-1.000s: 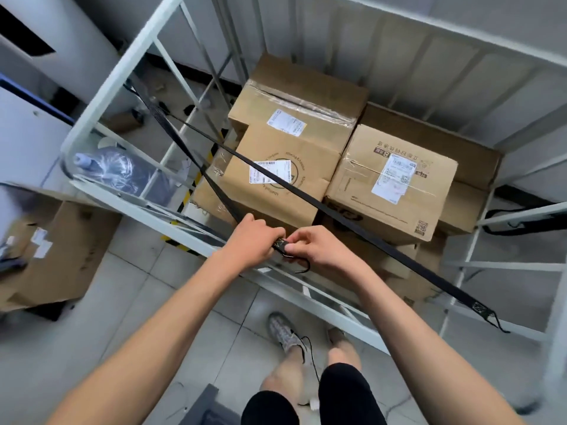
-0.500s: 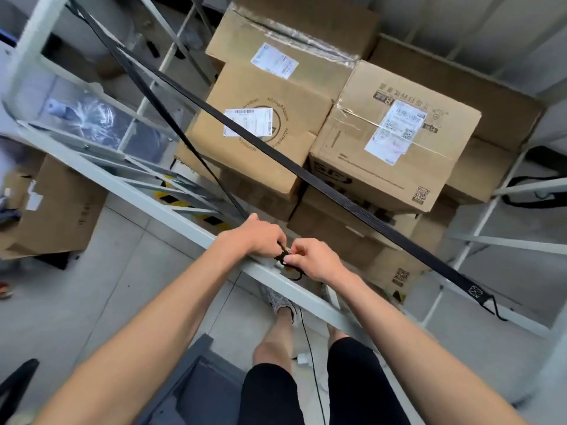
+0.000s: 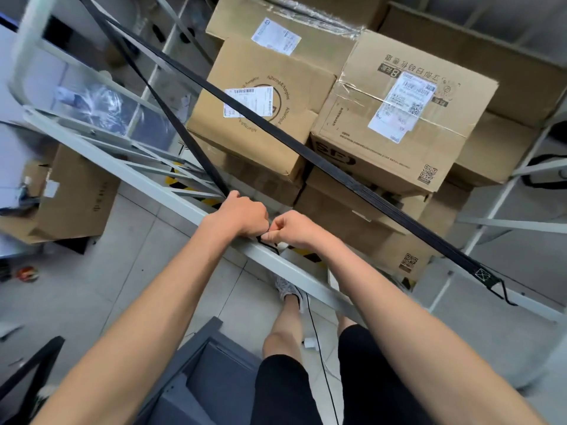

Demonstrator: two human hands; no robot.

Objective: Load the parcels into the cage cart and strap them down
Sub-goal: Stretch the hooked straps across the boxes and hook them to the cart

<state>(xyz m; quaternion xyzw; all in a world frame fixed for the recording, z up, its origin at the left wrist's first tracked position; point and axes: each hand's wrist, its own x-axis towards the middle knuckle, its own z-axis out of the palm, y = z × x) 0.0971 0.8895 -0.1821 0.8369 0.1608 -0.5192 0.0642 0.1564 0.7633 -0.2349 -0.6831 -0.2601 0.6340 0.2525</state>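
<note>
Several brown cardboard parcels (image 3: 399, 118) with white labels are stacked inside the white metal cage cart (image 3: 294, 271). One black strap (image 3: 306, 151) runs diagonally over them, and its hook (image 3: 500, 291) is caught on the cart's right rail. A second black strap (image 3: 171, 118) comes down from the upper left into my left hand (image 3: 242, 214), which grips its end at the cart's front rail. Beside it, my right hand (image 3: 291, 230) pinches the small black hook (image 3: 270, 243) of that strap against the rail.
Another cardboard box (image 3: 73, 194) sits on the tiled floor to the left, outside the cart. A grey metal frame (image 3: 196, 363) is near my legs at the bottom. Yellow-black floor tape (image 3: 181, 182) shows under the cart.
My view has moved closer to the cart and lower. Both hands have stayed together on the strap end and have come down onto the front rail.
</note>
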